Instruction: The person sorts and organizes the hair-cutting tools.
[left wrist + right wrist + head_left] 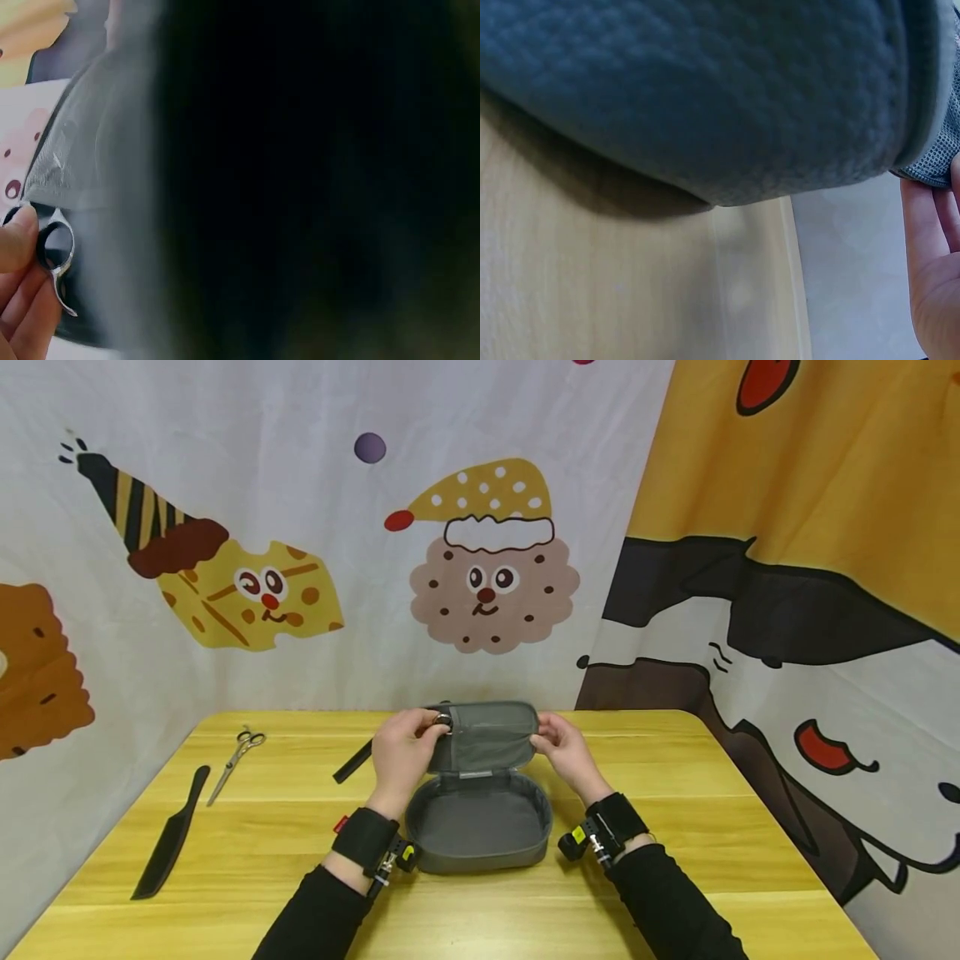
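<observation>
A grey zip case (480, 852) stands unzipped on the table, its lid (495, 727) raised upright with a mesh pocket on the inner side. At the lid's left part, my left hand (401, 752) pinches a pair of scissors by the handle. One metal finger ring of these scissors (67, 259) shows in the left wrist view; their blades are hidden. My right hand (570, 756) holds the lid's right edge between thumb and fingers. In the right wrist view, the right hand's fingers (926, 225) lie at the mesh, and the case fills the upper part.
On the left of the wooden table (637, 877) lie a black comb with a handle (171, 839) and another pair of scissors (234, 764). A black strip (352, 762) sticks out behind my left hand. A printed cloth (300, 485) hangs behind the table.
</observation>
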Action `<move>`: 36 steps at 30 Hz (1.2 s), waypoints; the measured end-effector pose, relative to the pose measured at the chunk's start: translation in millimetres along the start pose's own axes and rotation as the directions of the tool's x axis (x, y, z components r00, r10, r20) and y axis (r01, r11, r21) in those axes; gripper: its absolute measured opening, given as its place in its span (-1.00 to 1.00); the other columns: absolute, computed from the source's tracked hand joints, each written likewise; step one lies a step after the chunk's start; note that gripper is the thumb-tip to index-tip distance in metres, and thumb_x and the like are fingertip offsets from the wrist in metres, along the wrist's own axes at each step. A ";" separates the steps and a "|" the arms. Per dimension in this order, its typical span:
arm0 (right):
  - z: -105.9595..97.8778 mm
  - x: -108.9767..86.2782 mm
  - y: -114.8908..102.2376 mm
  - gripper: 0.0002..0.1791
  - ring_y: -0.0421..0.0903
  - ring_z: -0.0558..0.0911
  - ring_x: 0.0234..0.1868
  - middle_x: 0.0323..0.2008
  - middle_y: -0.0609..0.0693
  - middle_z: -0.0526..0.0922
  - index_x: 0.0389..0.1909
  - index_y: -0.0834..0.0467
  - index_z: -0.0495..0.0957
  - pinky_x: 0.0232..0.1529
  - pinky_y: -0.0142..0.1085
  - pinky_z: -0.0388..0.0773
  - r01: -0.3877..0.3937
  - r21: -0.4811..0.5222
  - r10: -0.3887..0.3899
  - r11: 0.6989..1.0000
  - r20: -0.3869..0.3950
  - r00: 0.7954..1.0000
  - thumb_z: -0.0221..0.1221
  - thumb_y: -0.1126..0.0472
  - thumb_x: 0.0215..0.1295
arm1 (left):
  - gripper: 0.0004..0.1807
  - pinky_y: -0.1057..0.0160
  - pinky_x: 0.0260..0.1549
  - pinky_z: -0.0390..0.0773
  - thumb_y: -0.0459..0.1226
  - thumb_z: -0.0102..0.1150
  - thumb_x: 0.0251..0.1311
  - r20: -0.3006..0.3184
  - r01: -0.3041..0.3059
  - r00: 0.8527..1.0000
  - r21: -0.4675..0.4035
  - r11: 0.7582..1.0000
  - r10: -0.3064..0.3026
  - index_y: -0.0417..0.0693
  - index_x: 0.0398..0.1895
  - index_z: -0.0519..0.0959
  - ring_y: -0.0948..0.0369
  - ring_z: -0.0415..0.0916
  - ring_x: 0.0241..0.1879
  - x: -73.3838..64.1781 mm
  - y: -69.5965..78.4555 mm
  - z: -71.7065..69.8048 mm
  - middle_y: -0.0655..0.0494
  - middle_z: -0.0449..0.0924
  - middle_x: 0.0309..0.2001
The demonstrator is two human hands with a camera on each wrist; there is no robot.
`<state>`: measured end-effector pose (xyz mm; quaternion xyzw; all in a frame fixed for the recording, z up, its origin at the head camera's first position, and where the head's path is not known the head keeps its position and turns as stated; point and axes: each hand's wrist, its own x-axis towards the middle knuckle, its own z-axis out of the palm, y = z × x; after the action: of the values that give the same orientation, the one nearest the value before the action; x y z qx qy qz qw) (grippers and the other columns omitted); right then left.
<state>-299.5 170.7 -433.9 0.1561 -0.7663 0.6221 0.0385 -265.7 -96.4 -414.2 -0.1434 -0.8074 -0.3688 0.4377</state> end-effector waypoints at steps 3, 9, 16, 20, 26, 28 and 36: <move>-0.8 3.6 11.4 -0.71 -0.16 0.64 -0.22 -0.17 0.17 0.66 0.10 0.39 0.49 -0.09 -0.22 0.65 0.020 0.000 -0.020 1.000 -0.004 1.000 0.12 0.48 0.38 | -0.87 0.12 -0.46 0.58 -0.32 0.53 -0.03 0.002 0.016 1.000 0.011 1.000 -0.016 -0.10 -0.40 0.74 0.13 0.61 -0.47 0.7 2.8 2.0 0.04 0.69 -0.44; -1.0 2.4 12.6 -0.73 -0.15 0.65 -0.23 -0.20 0.13 0.67 0.07 0.37 0.51 -0.12 -0.24 0.65 0.037 -0.011 -0.038 0.999 -0.017 0.999 0.13 0.49 0.37 | -0.87 0.13 -0.48 0.56 -0.32 0.53 -0.02 0.023 0.050 0.998 0.002 0.999 -0.050 -0.09 -0.44 0.72 0.14 0.60 -0.48 1.2 4.4 2.8 0.06 0.67 -0.46; -0.3 0.9 11.8 -0.73 -0.15 0.64 -0.23 -0.18 0.19 0.67 0.06 0.38 0.51 -0.10 -0.23 0.65 0.030 0.000 -0.030 1.000 -0.011 0.999 0.13 0.49 0.37 | -0.88 0.15 -0.49 0.54 -0.32 0.50 0.03 0.053 0.097 0.994 0.010 0.995 -0.097 -0.10 -0.45 0.70 0.14 0.57 -0.48 1.1 4.7 2.1 0.06 0.64 -0.46; -0.1 1.0 11.6 -0.72 -0.17 0.64 -0.22 -0.17 0.21 0.67 0.07 0.38 0.51 -0.09 -0.25 0.64 0.019 0.009 -0.019 1.000 -0.008 1.000 0.13 0.48 0.37 | -0.87 0.14 -0.49 0.55 -0.32 0.51 0.02 0.059 0.099 0.993 0.018 0.995 -0.100 -0.11 -0.43 0.69 0.14 0.57 -0.48 1.6 6.0 1.5 0.05 0.64 -0.46; -0.4 0.8 8.6 -0.70 -0.17 0.63 -0.21 -0.15 0.22 0.67 0.10 0.41 0.49 -0.09 -0.26 0.64 -0.004 0.030 0.004 1.000 -0.004 1.000 0.11 0.51 0.38 | -0.86 0.12 -0.47 0.56 -0.33 0.51 0.02 0.065 0.133 0.989 0.029 0.991 -0.135 -0.13 -0.42 0.69 0.12 0.59 -0.46 2.7 7.2 2.2 0.03 0.64 -0.45; -0.1 -1.2 2.4 -0.71 -0.16 0.63 -0.22 -0.16 0.23 0.66 0.09 0.43 0.48 -0.09 -0.25 0.64 -0.003 0.026 0.003 1.000 -0.003 1.000 0.10 0.52 0.37 | -0.86 0.12 -0.46 0.56 -0.33 0.51 0.02 0.069 0.147 0.987 0.026 0.989 -0.148 -0.13 -0.41 0.69 0.12 0.59 -0.46 3.0 7.7 2.6 0.03 0.64 -0.44; 1.5 -11.3 -23.1 -0.71 -0.17 0.64 -0.22 -0.15 0.26 0.66 0.09 0.48 0.46 -0.08 -0.26 0.63 -0.005 0.005 0.004 1.000 0.012 1.000 0.09 0.52 0.38 | -0.87 0.07 -0.39 0.60 -0.40 0.44 0.06 0.079 0.158 0.984 0.015 0.987 -0.159 -0.20 -0.32 0.69 0.06 0.62 -0.40 4.0 11.0 2.1 -0.04 0.65 -0.38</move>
<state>-281.9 167.3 -415.4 0.1583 -0.7654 0.6230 0.0319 -263.1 -87.6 -406.5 -0.0916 -0.8348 -0.3928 0.3748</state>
